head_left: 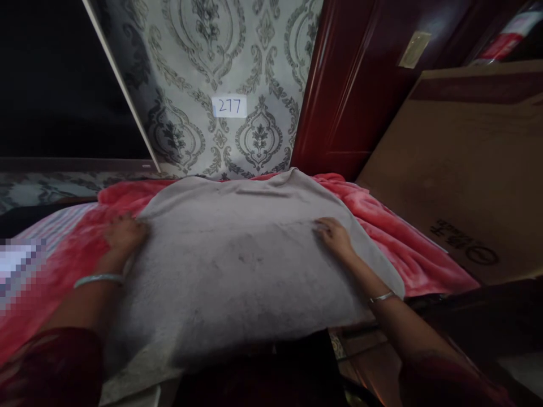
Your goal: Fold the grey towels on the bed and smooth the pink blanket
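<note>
- While the grey cloth (250,282) lies spread before me, a large dark screen (68,79) stands beyond it, to its far left.
- Striped fabric (63,220): left of the cloth, apart from it.
- Red plush blanket (72,260): visible to the left of the cloth, along its far edge and again to its right; the cloth lies over part of it.
- My left hand (126,233): at the cloth's left edge, back of the hand up, fingers bent. The hand is blurred; whether the fingers pinch the edge or only press on it, I cannot tell. A pale bangle (99,279) circles the wrist.
- Cloth surface: largely flat between my two hands, wrinkled near its far edge, with a crosswise crease and faint darker marks near its middle.
- Patterned wallpaper (212,45): beyond the cloth's far edge, bearing a white label (229,105) handwritten "277".
- My right hand (333,234): over the cloth, inside its right edge, fingers bent and drawn together, tips at the crease's right end. Pinching cannot be confirmed. A silver-coloured bangle (382,298) is on this wrist.
- Dark red panel (339,85): upright beyond the cloth, to its far right.
- Cardboard box (466,169): right of the cloth, apart from it, with dark printing on its side.
</note>
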Action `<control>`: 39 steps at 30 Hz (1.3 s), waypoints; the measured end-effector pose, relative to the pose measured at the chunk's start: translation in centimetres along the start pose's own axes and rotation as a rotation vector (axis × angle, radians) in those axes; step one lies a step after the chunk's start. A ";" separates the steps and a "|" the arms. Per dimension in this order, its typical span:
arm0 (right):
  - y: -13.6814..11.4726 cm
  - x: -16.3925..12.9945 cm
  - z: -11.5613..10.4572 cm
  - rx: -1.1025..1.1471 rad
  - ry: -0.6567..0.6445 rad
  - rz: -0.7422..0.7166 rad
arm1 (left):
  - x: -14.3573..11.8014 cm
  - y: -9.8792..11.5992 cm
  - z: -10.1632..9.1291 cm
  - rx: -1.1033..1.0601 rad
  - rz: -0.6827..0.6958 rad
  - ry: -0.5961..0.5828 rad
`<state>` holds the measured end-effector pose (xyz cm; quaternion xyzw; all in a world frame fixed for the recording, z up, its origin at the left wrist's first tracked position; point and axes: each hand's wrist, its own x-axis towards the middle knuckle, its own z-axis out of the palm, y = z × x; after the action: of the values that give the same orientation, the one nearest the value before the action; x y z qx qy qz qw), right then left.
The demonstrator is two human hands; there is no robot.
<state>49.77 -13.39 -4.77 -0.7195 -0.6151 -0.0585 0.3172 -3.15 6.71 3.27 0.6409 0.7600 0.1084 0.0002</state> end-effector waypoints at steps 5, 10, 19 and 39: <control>-6.9 -2.0 2.1 -0.010 -0.299 -0.208 | -3.7 5.3 2.0 0.028 0.468 -0.068; -8.4 -4.0 3.9 -0.227 -0.426 -0.107 | -6.2 6.7 5.4 0.093 0.530 -0.115; -7.8 -4.6 4.7 -0.242 -0.403 -0.111 | -6.0 5.7 6.8 0.086 0.532 -0.042; -8.0 -4.6 5.0 -0.166 -0.394 -0.088 | -6.6 5.5 6.4 0.097 0.501 -0.007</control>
<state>39.74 -14.31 -7.84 -0.7131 -0.6890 0.0192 0.1278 4.24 2.21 -3.02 0.8087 0.5819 0.0664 -0.0548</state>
